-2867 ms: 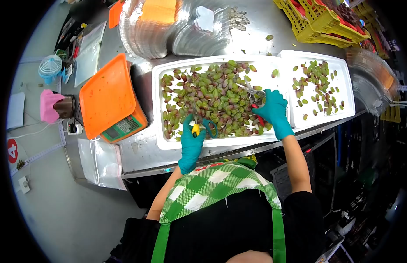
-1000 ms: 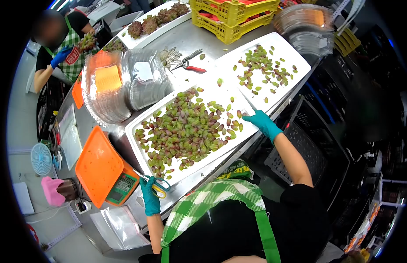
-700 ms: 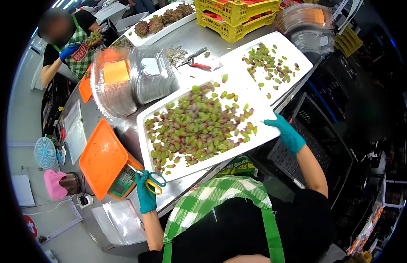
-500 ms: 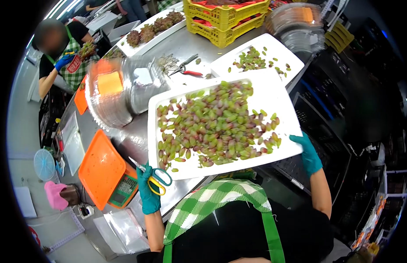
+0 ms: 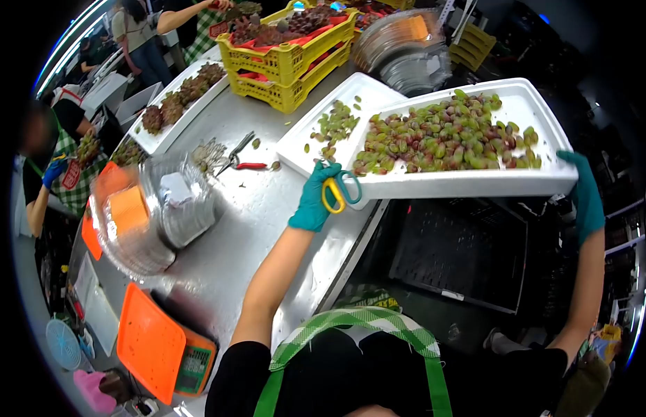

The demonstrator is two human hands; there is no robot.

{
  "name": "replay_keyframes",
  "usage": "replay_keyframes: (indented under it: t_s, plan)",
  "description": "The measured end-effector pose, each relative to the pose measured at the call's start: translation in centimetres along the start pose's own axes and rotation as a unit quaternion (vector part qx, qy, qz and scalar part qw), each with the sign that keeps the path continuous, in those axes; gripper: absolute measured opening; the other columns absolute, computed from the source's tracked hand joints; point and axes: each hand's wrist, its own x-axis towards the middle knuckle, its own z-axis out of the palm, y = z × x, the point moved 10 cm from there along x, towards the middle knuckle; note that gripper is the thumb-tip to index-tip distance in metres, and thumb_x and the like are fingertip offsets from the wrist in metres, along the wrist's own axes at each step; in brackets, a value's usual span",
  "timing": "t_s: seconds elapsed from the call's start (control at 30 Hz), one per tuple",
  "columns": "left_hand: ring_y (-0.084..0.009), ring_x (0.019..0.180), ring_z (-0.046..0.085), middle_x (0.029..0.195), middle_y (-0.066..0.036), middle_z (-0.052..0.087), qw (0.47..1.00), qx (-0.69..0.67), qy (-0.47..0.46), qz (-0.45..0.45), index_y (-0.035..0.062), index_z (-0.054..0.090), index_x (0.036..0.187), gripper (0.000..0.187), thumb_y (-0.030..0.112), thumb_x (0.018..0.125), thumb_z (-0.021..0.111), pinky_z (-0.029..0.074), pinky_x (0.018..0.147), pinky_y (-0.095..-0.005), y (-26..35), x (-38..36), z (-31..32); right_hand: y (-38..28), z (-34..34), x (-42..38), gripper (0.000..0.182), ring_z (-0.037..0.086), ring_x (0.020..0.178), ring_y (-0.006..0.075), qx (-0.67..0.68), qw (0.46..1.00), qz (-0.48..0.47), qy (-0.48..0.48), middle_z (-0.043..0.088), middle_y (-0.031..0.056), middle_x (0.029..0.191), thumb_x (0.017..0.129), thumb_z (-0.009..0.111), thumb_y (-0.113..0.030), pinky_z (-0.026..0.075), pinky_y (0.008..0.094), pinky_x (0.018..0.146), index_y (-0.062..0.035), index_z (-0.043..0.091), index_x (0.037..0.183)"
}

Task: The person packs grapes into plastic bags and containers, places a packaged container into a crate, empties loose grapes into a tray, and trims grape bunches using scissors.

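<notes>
A white foam tray (image 5: 469,186) hangs raised and tilted at the right of the metal table, with many loose green and reddish grapes (image 5: 434,139) in it. My left hand (image 5: 313,201), in a teal glove, grips its near left corner and also holds scissors (image 5: 342,192) with yellow and blue handles; their blades are hidden. At the far right end, my right hand (image 5: 585,198), gloved too, is closed on the rim. Behind and partly under the raised tray, a second white tray (image 5: 295,147) on the table holds fewer grapes.
Red-handled pruning shears (image 5: 250,166) lie near grape stems. Stacked clear containers (image 5: 187,201) stand left, above an orange-topped scale (image 5: 152,340). Yellow crates (image 5: 288,97) are at the back. A black crate (image 5: 462,257) sits below the raised tray. A co-worker (image 5: 66,160) handles grapes at far left.
Both hands have carried the grape tray up and to the right, off the table's middle and over the black crate's far side. My view has turned right as well.
</notes>
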Motion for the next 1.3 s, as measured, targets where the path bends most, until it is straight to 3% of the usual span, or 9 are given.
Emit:
replay_keyframes:
  t_s: [0.1,0.37,0.57,0.63,0.73,0.77,0.9,1.07,1.3]
  plan:
    - [-0.0129,0.064,0.057,0.07,-0.003,0.056,0.993,-0.084,-0.07,-0.054,0.0076,0.052,0.081,0.006,0.009,0.078,0.057,0.051,0.059,-0.0245,-4.4,5.8,1.0,-4.6,2.3,3.0,0.062,0.06,0.071,0.0212,-0.072,0.997,-0.001,-0.001,0.058,0.0168,0.085,0.061,0.064,-0.035,0.049,0.0278,0.062,0.0053,0.05,0.106]
    - [-0.0165,0.072,0.057,0.076,-0.004,0.057,0.98,-0.161,-0.065,-0.099,0.0058,0.055,0.088,0.011,0.014,0.081,0.052,0.05,0.065,-0.0291,-11.6,11.2,1.3,-11.0,8.0,7.5,0.067,0.055,0.08,0.0237,-0.298,0.954,-0.017,0.027,0.055,0.0212,0.091,0.06,0.058,-0.041,0.041,0.0278,0.073,0.0023,0.051,0.11]
    - [-0.0154,0.066,0.057,0.072,-0.004,0.057,0.97,-0.193,-0.073,-0.131,0.0064,0.053,0.081,0.004,0.009,0.079,0.055,0.051,0.06,-0.0288,-12.0,11.2,0.4,-13.2,11.5,9.5,0.07,0.06,0.077,0.0259,-0.358,0.932,-0.053,0.012,0.056,0.0239,0.089,0.063,0.057,-0.044,0.045,0.0292,0.072,0.0047,0.048,0.112]
    - [-0.0158,0.066,0.057,0.071,-0.004,0.057,0.966,-0.221,-0.058,-0.125,0.0064,0.054,0.079,0.003,0.009,0.079,0.055,0.051,0.063,-0.0289,-12.2,11.6,-0.1,-14.8,14.5,8.4,0.072,0.062,0.072,0.0237,-0.351,0.931,-0.102,-0.01,0.059,0.0222,0.083,0.065,0.057,-0.049,0.047,0.0256,0.072,0.0051,0.048,0.112]
    - [-0.0121,0.063,0.059,0.071,-0.004,0.06,0.953,-0.265,-0.055,-0.139,0.0066,0.056,0.077,0.004,0.01,0.079,0.055,0.05,0.058,-0.0243,-10.9,10.2,0.6,-17.3,17.3,10.0,0.076,0.061,0.078,0.0282,-0.238,0.928,-0.23,-0.172,0.057,0.0236,0.089,0.068,0.054,-0.058,0.045,0.0367,0.08,0.0034,0.049,0.113]
    - [-0.0123,0.063,0.059,0.071,-0.003,0.06,0.949,-0.279,-0.06,-0.138,0.0067,0.056,0.077,0.005,0.01,0.079,0.054,0.05,0.058,-0.0245,-10.8,10.1,0.5,-19.1,19.7,7.3,0.076,0.06,0.082,0.0295,-0.335,0.9,-0.26,-0.098,0.056,0.0244,0.093,0.069,0.053,-0.059,0.044,0.0392,0.081,0.0032,0.049,0.114]
    - [-0.014,0.064,0.058,0.071,-0.002,0.06,0.956,-0.263,-0.079,-0.106,0.0087,0.057,0.079,0.008,0.016,0.081,0.053,0.05,0.06,-0.0287,-9.1,10.5,1.3,-23.3,23.3,3.6,0.072,0.055,0.092,0.0289,-0.374,0.848,-0.358,-0.114,0.052,0.022,0.102,0.073,0.049,-0.057,0.041,0.0395,0.086,-0.0004,0.045,0.118]
    - [-0.0174,0.067,0.058,0.074,0.0,0.058,0.976,-0.159,-0.066,-0.131,0.012,0.056,0.083,0.012,0.022,0.082,0.051,0.05,0.063,-0.0363,-9.9,9.5,1.1,-24.4,25.3,1.0,0.065,0.05,0.099,0.0266,-0.372,0.83,-0.394,-0.131,0.047,0.0184,0.109,0.077,0.045,-0.052,0.037,0.0384,0.09,-0.0033,0.042,0.121]
    - [-0.0169,0.065,0.057,0.072,-0.001,0.058,0.954,-0.222,-0.141,-0.142,0.0111,0.056,0.08,0.012,0.022,0.082,0.05,0.05,0.067,-0.0376,-10.4,9.5,1.2,-24.1,23.3,-1.7,0.057,0.043,0.109,0.0232,-0.334,0.842,-0.399,-0.145,0.041,0.0134,0.12,0.083,0.04,-0.046,0.032,0.0369,0.096,-0.0072,0.037,0.125]
